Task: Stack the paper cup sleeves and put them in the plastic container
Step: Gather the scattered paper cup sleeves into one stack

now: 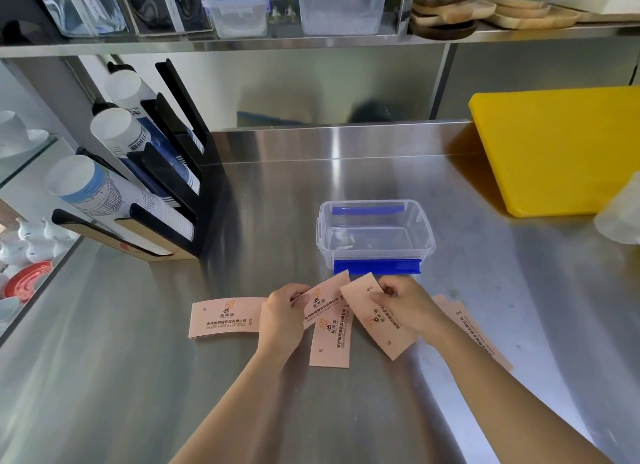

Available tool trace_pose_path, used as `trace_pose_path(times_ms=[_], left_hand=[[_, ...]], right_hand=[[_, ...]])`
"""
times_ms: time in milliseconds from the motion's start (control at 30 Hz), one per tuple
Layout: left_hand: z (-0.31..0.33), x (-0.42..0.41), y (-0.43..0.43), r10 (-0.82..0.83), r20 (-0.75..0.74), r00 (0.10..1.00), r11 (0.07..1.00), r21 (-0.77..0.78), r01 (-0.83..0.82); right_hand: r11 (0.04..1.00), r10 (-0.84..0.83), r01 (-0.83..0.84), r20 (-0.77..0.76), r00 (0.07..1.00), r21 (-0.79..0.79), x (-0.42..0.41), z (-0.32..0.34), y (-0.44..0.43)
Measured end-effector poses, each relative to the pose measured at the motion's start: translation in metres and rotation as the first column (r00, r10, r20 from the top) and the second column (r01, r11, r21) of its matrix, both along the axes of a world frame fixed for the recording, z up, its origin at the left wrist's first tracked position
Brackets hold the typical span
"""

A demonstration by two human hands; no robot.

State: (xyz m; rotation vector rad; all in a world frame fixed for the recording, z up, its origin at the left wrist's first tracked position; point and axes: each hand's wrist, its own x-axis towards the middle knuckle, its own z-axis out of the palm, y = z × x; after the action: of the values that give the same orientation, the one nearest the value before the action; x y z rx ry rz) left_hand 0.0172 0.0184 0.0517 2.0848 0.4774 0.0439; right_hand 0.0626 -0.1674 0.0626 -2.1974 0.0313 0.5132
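Note:
Several flat pink paper cup sleeves lie on the steel counter. A small stack of sleeves (225,320) sits at the left. My left hand (282,316) pinches the end of one tilted sleeve (323,299). Under it, a single sleeve (330,342) lies lengthwise. My right hand (403,302) grips another sleeve (381,325) at its upper edge. More sleeves (474,335) lie to the right, partly hidden by my right forearm. The clear plastic container (375,233) with blue clips stands open and empty just beyond my hands.
A black cup dispenser rack (162,172) with paper cups stands at the left. A yellow cutting board (561,148) leans at the back right, with a translucent object (620,214) in front of it. A shelf above holds containers and wooden trays.

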Motion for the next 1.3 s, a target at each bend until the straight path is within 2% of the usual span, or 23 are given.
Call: trace_pose_path(times_ms=[200,333,433,500,567,633,700,767,867,967,1067,1167,1300], left_hand=[[-0.003,0.002,0.001,-0.017,-0.008,1.0,1.0,-0.006,0.017],[-0.003,0.003,0.003,-0.03,-0.008,1.0,1.0,0.004,0.031],[-0.003,0.002,0.002,-0.052,0.005,0.999,0.999,-0.017,0.052],[-0.003,0.001,0.001,-0.058,0.021,0.998,0.998,-0.03,0.058],[-0.004,0.001,0.001,-0.052,0.011,0.999,0.997,-0.056,0.053],[-0.005,0.001,0.003,-0.075,-0.007,0.997,0.995,-0.067,0.074],[-0.005,0.001,0.005,-0.102,0.001,0.995,0.994,-0.04,0.102],[-0.006,0.001,0.008,-0.136,0.036,0.99,0.991,0.004,0.136],[-0.006,0.004,0.011,-0.232,0.096,0.968,0.97,0.103,0.222],[-0.009,0.004,0.014,-0.326,0.116,0.938,0.937,0.173,0.304],[-0.014,0.004,0.02,-0.385,0.103,0.917,0.902,0.252,0.35],[-0.018,0.004,0.026,-0.323,0.08,0.943,0.919,0.264,0.293],[-0.016,0.004,0.031,-0.105,0.123,0.987,0.978,0.194,0.08]], right_hand=[[0.954,-0.063,0.079,-0.065,0.996,0.289,-0.002,-0.005,0.002],[0.925,-0.128,0.133,-0.038,0.991,0.355,-0.005,-0.011,0.011],[0.838,-0.215,0.269,-0.166,0.962,0.474,-0.007,-0.022,0.017],[0.791,-0.259,0.353,-0.249,0.933,0.499,-0.011,-0.028,0.022],[0.817,-0.293,0.374,-0.242,0.925,0.439,-0.015,-0.035,0.025],[0.906,-0.274,0.304,-0.139,0.952,0.293,-0.017,-0.041,0.026],[0.983,-0.174,0.173,0.011,0.985,0.065,-0.015,-0.043,0.026],[0.992,-0.063,0.077,0.134,0.989,-0.105,-0.011,-0.039,0.025],[0.998,0.046,-0.037,0.193,0.98,-0.049,-0.004,-0.031,0.024],[0.982,0.169,-0.143,0.227,0.959,-0.124,0.0,-0.027,0.024],[0.988,0.136,-0.12,0.194,0.971,-0.093,0.001,-0.03,0.025],[0.997,0.074,-0.075,0.154,0.985,-0.005,0.001,-0.034,0.024],[0.981,0.129,-0.112,0.1,0.987,-0.155,0.002,-0.04,0.026]])
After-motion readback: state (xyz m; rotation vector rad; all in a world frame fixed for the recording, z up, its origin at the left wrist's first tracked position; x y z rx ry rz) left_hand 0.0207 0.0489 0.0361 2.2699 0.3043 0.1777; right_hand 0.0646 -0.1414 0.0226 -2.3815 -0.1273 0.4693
